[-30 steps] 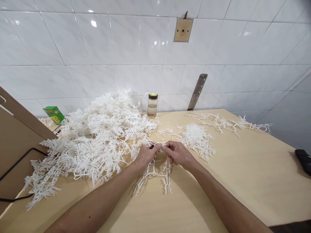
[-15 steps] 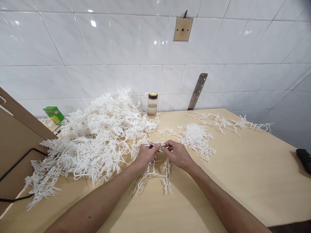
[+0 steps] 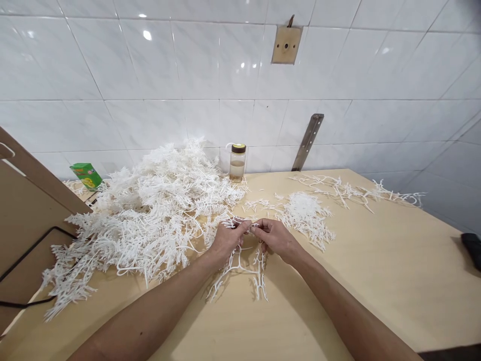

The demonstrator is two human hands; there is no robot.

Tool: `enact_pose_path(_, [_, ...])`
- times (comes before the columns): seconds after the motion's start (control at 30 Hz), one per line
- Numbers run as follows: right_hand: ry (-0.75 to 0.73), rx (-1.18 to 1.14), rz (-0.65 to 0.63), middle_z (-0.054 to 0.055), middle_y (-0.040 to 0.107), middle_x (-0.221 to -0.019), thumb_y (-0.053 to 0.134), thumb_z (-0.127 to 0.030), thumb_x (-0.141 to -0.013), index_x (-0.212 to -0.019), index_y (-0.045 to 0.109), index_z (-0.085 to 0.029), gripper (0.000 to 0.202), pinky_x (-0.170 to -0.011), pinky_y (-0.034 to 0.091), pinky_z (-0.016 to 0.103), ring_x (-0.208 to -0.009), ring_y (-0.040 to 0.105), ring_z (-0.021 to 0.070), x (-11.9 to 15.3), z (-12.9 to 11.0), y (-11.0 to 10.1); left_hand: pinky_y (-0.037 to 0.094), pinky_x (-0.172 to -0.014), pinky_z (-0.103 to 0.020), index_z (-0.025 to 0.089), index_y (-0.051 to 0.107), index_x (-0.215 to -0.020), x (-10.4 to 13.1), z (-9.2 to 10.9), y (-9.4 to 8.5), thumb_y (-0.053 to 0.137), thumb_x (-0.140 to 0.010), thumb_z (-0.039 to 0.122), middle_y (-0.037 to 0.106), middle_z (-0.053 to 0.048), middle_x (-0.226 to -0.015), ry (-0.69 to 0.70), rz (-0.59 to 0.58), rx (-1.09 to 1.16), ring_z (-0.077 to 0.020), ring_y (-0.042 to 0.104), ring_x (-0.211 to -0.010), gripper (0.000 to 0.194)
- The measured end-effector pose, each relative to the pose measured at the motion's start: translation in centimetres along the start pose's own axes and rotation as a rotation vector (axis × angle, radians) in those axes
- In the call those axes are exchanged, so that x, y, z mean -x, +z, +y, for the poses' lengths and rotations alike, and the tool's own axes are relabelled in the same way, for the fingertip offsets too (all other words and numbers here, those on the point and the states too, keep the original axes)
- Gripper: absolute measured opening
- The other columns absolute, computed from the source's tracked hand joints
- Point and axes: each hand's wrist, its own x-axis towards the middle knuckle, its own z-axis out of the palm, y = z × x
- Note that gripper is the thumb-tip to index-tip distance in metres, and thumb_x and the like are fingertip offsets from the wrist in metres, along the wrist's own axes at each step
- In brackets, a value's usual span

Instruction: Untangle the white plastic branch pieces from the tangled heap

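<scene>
Both hands meet near the middle of the wooden table, closed around a white branched plastic piece (image 3: 239, 268). My left hand (image 3: 230, 237) pinches it between thumb and fingers, with fine white twigs showing above the knuckles. Right beside it, my right hand (image 3: 273, 235) has thumb and forefinger pressed on the same piece. Its forked branches hang below the hands toward the table's front. To the left lies a big heap of white branched pieces (image 3: 150, 215). A small pile of short white bits (image 3: 304, 213) is just beyond my right hand.
Several bare white branches (image 3: 349, 192) lie at the back right of the table (image 3: 391, 265). A lidded bottle (image 3: 237, 164) and a green box (image 3: 87, 175) stand by the tiled wall. Cardboard (image 3: 33, 210) is on the left, a black object (image 3: 472, 250) at the right edge.
The view has shifted slightly, so everything sits a little further right. My fingertips have moved slightly on the white piece; both hands still hold it.
</scene>
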Motion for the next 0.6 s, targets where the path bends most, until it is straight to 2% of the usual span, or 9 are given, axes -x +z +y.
enact_pose_path(0.27, [-0.047, -0.015, 0.032, -0.004, 0.056, -0.059, 0.06, -0.045, -0.082, -0.086, 0.06, -0.018, 0.028, -0.039, 0.04, 0.02, -0.044, 0.056, 0.0115, 0.01, -0.4, 0.3, 0.031, -0.041, -0.022, 0.013, 0.064, -0.062, 0.09, 0.31, -0.05, 0.076, -0.067, 0.048, 0.048, 0.004, -0.043, -0.024, -0.017, 0.012, -0.0084, 0.04, -0.04, 0.037])
enact_pose_path(0.43, [-0.035, -0.035, 0.041, -0.005, 0.055, -0.061, 0.059, -0.044, -0.083, -0.079, 0.057, -0.019, 0.026, -0.039, 0.04, 0.021, -0.043, 0.055, 0.0108, 0.02, -0.28, 0.45, 0.032, -0.04, -0.022, 0.013, 0.066, -0.066, 0.09, 0.23, -0.07, 0.076, -0.067, 0.05, 0.047, 0.004, -0.044, -0.041, -0.028, -0.002, -0.0088, 0.04, -0.041, 0.039])
enact_pose_path(0.6, [-0.06, -0.006, 0.06, -0.005, 0.053, -0.055, 0.056, -0.04, -0.084, -0.074, 0.052, -0.021, 0.022, -0.039, 0.04, 0.022, -0.043, 0.056, 0.0125, 0.09, -0.29, 0.69, 0.032, -0.039, -0.021, 0.013, 0.063, -0.067, -0.16, -0.24, -0.15, 0.071, -0.074, 0.046, 0.048, 0.003, -0.045, -0.075, -0.024, 0.024, -0.0083, 0.04, -0.04, 0.034])
